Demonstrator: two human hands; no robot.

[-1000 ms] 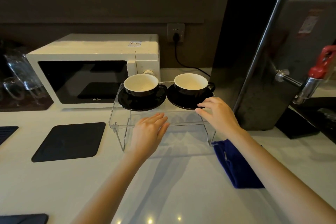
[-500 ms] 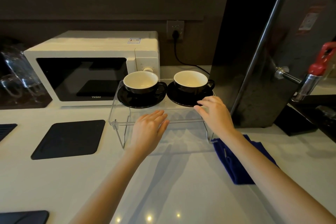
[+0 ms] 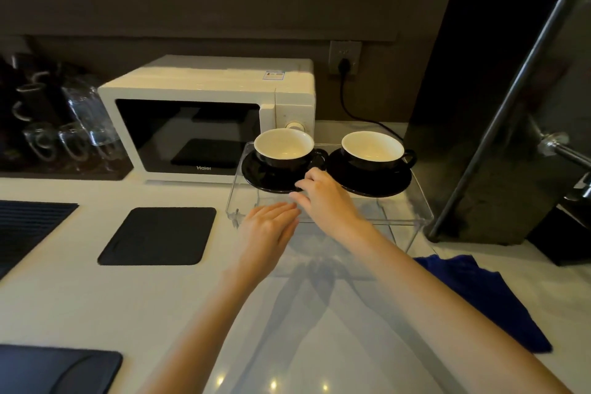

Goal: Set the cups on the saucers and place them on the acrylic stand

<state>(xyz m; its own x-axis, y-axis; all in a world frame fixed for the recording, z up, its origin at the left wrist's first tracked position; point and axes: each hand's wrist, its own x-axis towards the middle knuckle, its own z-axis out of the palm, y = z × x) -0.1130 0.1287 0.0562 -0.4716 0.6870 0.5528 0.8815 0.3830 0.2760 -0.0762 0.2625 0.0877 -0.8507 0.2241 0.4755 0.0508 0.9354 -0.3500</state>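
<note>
Two black cups (image 3: 284, 149) on saucers (image 3: 271, 177) sit atop acrylic stand (image 3: 412, 217) w/ left hand (image 3: 268, 230) flat, empty, and right hand (image 3: 326, 198) fingers loosely spread at left saucer's rim; a nudge could slide it off.

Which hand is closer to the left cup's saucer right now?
Right. The right hand has its fingertips at the front right edge of the left saucer. The left hand lies flat, lower down at the stand's front edge.

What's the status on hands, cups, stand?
Left hand open, flat by stand. Right hand open at left saucer. Both cups on saucers. Nothing blocking.
</note>
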